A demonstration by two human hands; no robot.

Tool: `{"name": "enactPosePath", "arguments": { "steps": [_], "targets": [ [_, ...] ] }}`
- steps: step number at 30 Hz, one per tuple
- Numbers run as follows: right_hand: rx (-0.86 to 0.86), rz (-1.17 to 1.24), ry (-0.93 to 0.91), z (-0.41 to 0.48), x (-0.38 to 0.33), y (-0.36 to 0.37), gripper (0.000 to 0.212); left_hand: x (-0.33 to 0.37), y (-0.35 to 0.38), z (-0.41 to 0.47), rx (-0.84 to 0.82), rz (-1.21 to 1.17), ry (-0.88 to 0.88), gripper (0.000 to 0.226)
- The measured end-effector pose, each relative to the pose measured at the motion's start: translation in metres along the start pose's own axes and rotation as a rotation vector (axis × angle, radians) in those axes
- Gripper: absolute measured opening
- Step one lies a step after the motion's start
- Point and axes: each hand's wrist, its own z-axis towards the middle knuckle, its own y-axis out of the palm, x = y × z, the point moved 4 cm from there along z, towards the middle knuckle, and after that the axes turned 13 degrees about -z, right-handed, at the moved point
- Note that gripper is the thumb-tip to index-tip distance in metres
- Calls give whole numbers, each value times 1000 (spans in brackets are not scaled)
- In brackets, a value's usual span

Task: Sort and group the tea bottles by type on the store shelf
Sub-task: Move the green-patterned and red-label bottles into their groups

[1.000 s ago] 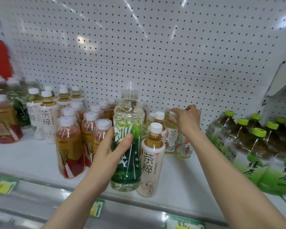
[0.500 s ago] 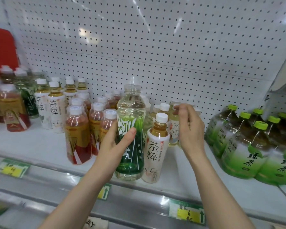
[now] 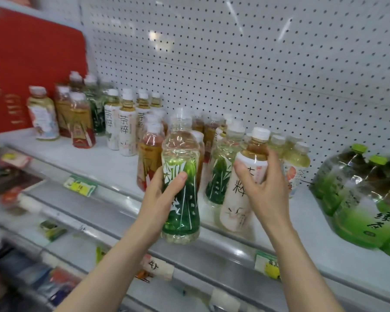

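My left hand (image 3: 162,197) grips a clear bottle with a green bamboo label (image 3: 181,176), held upright over the shelf's front edge. My right hand (image 3: 263,190) is wrapped around the shoulder of a white-labelled tea bottle with a white cap (image 3: 239,194), which tilts a little to the left. Behind them stand another green-label bottle (image 3: 220,176), amber bottles with red and gold labels (image 3: 148,163), and pale yellow-green bottles (image 3: 296,163). More white-labelled tea bottles (image 3: 127,129) stand further left.
Large green-capped tea bottles (image 3: 358,199) crowd the right end of the white shelf (image 3: 104,161). A white pegboard wall (image 3: 234,52) backs it, with a red sign (image 3: 20,64) at the left. Price tags (image 3: 79,185) line the front rail. Lower shelves hold blurred goods.
My right hand left the back-row bottles, came forward and took hold of the white-labelled bottle, tilting it. The view swung left and down. My left hand kept its hold on the green-label bottle.
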Motion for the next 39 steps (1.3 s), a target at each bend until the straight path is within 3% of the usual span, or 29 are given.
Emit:
{"name": "enactPosePath", "arguments": {
  "steps": [3, 6, 10, 15, 18, 28, 35, 39],
  "targets": [
    [24, 31, -44, 1, -34, 2, 45, 12, -27, -4, 65, -2, 10, 70],
    [19, 124, -64, 1, -68, 18, 56, 26, -63, -1, 119, 1, 33, 78],
    [-12, 198, -31, 0, -110, 62, 61, 48, -118, 7, 155, 17, 38, 106],
    [-72, 187, -22, -1, -161, 135, 53, 77, -195, 23, 130, -2, 51, 57],
    [-81, 172, -35, 3, -188, 178, 52, 92, -242, 31, 144, -18, 52, 44],
    [-109, -1, 3, 63, -232, 310, 44, 115, -348, 63, 108, -22, -5, 46],
    [-79, -51, 41, 92, -217, 367, 54, 107, -373, 108, 137, 62, -6, 75],
    [-68, -125, 55, 99, -213, 384, 74, 104, -368, 135, 105, 107, 35, 39]
  ]
}}
